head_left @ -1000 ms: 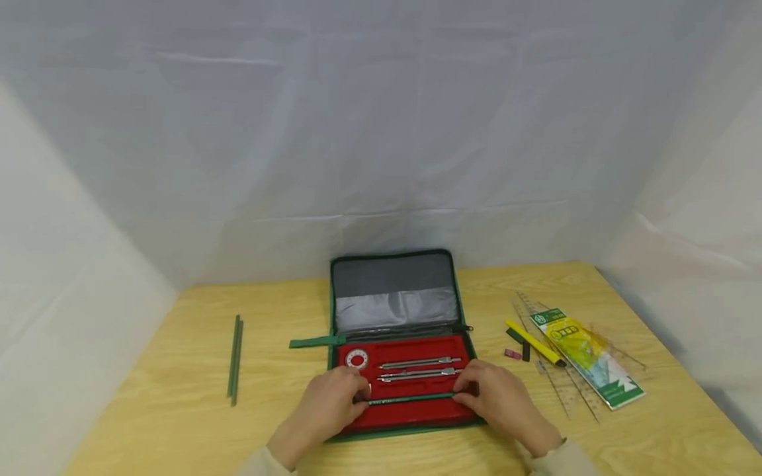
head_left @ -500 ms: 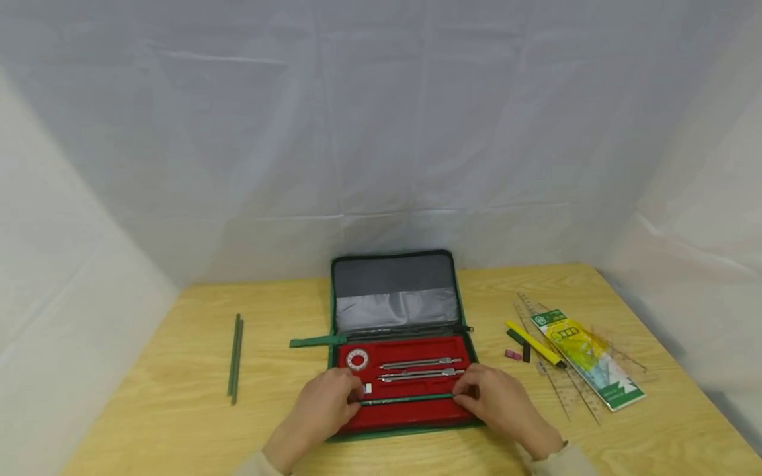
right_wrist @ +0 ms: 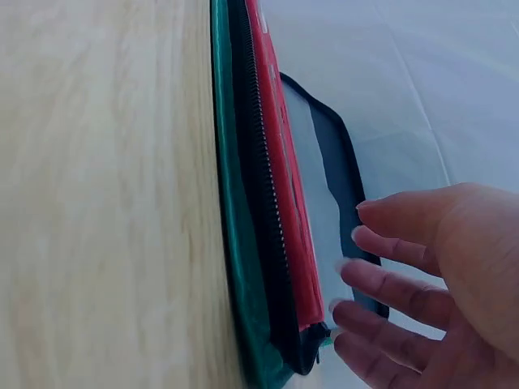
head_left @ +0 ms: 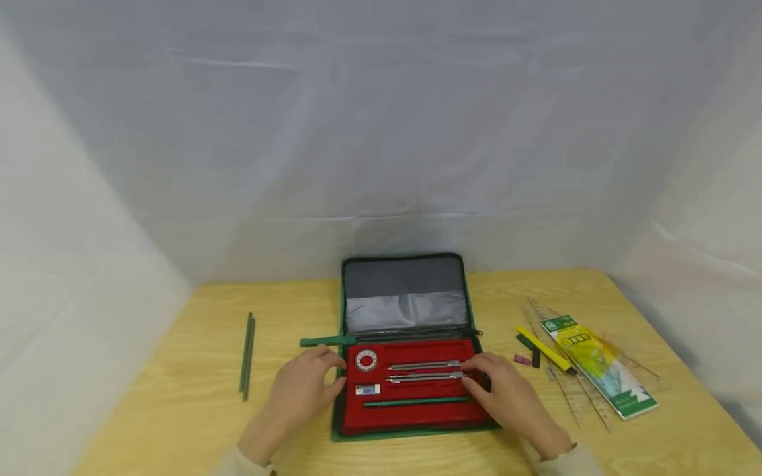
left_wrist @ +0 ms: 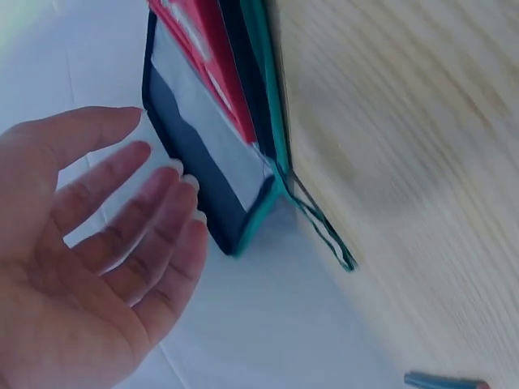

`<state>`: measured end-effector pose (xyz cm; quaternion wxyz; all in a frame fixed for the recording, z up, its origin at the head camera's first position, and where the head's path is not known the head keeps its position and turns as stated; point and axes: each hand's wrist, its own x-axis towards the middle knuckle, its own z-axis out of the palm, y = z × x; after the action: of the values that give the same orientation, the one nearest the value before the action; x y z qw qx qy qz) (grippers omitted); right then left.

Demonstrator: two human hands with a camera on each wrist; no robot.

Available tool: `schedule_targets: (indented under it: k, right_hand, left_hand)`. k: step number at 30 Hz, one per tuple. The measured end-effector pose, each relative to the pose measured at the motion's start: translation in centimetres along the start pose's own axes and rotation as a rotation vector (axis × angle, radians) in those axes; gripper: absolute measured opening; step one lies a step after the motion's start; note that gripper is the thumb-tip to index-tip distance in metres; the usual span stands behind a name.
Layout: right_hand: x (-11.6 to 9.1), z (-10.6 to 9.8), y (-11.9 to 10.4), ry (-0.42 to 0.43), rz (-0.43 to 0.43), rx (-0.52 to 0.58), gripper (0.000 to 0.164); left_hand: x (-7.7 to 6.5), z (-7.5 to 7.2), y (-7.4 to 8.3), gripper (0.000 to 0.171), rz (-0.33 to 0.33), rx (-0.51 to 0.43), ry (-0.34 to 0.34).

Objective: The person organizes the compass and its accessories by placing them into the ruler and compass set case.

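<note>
A zip case (head_left: 407, 277) lies unfolded on the table, its red tray (head_left: 428, 418) facing up. In the tray's lower slot rests a green pencil (head_left: 417, 401). Above it are an eraser (head_left: 367, 389), a round white ring (head_left: 366, 359) and two metal drawing tools (head_left: 425, 377), compass-like. My left hand (head_left: 306, 382) hovers at the case's left edge, holding nothing; its fingers are loosely spread in the left wrist view. At the right edge my right hand (head_left: 500, 390) is also without a hold, fingers apart and overlapping the tray's side.
Two green pencils (head_left: 247, 357) lie on the table to the left. On the right are a yellow pen-like stick (head_left: 544, 349), a pink piece (head_left: 522, 359), clear rulers (head_left: 574, 396) and a green-yellow packet (head_left: 601, 367). A green strap (head_left: 324, 342) sticks out left.
Both hands have let go of the green pencil, which now lies in the tray. The left hand moved left off the tray; the right hand lifted slightly away. The eraser is now uncovered.
</note>
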<state>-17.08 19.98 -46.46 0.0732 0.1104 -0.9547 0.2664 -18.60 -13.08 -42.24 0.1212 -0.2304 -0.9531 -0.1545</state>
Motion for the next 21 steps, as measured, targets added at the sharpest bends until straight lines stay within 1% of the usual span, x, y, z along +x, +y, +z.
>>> schedule_targets:
  k: [3,9,13,18,21]
  right_hand:
    - [0.3,0.1,-0.2,0.000,-0.017,0.019,0.024]
    - [0.8,0.4,-0.5,-0.072,-0.074,0.059,0.033]
    - [1.4,0.5,-1.0,-0.112,-0.108,0.061,0.038]
    - [2.1,0.8,-2.0,-0.166,-0.131,0.031,0.045]
    - [2.5,1.1,-2.7,-0.205,-0.143,0.028,0.047]
  left_hand:
    - [-0.2,-0.3,-0.7,0.022,-0.031,0.013,0.031]
    - [-0.9,-0.4,-2.5,0.036,-0.076,0.056,0.063]
    - [-1.6,-0.6,-3.8,0.043,-0.115,0.074,0.047]
    - [-2.5,-1.0,-5.7,0.045,-0.167,0.044,0.009]
    - [-3.1,-1.2,-6.9,0.046,-0.215,0.019,-0.007]
